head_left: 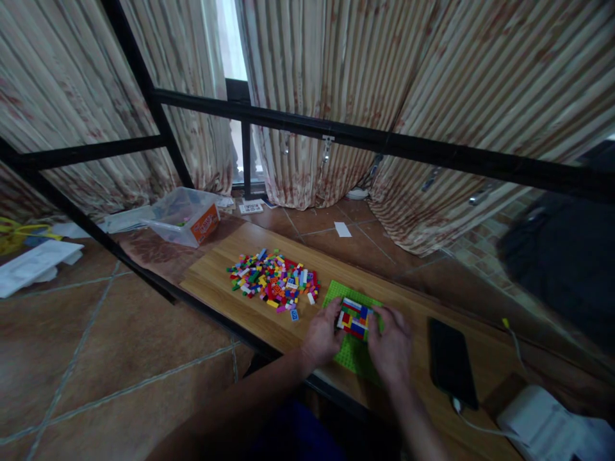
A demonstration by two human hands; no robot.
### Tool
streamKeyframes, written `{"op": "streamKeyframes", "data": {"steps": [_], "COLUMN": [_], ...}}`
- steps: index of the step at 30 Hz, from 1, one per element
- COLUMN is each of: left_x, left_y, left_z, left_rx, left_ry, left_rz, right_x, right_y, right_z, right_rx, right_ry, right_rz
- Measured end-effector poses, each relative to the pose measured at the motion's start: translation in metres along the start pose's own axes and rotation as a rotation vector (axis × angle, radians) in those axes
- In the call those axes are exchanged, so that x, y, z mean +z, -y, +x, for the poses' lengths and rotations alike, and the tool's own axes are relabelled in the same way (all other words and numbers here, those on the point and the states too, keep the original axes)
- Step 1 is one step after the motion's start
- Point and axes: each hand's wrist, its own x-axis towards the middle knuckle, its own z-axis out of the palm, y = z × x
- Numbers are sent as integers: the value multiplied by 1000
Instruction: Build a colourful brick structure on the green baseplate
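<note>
A small block of coloured toy bricks [354,318], in red, blue, white, yellow and green, sits over the bright green baseplate [353,355]. My left hand [324,334] holds the block's left side, thumb and fingers bent against it. At the opposite side, my right hand [391,339] is closed with its fingertips on the block's right edge. The hands cover parts of the baseplate. Left of them lies a wide pile of loose toy bricks [273,278] in many colours, with a blue brick [295,315] at its near edge.
The wooden table [408,301] also bears a black phone [451,362] with a white cable, and a white object [542,416] at right. A clear plastic bin [185,214] stands past its left end. A black metal bar [307,121] crosses in front of striped curtains [331,57].
</note>
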Motion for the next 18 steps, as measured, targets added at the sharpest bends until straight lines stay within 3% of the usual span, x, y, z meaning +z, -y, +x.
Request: {"op": "streamKeyframes", "data": {"steps": [4,8,18], "left_x": [0,0,1], "left_y": [0,-1,-1], "left_z": [0,1,-1], "left_rx": [5,57,72], "left_ry": [-28,-22,-30], "left_rz": [42,43,62], "right_x": [23,42,42], "right_y": [32,39,34], "right_z": [29,35,34], "right_rx": [4,53,-9], "right_ry": [223,431,516], "right_rz": [-160,-245,-313]}}
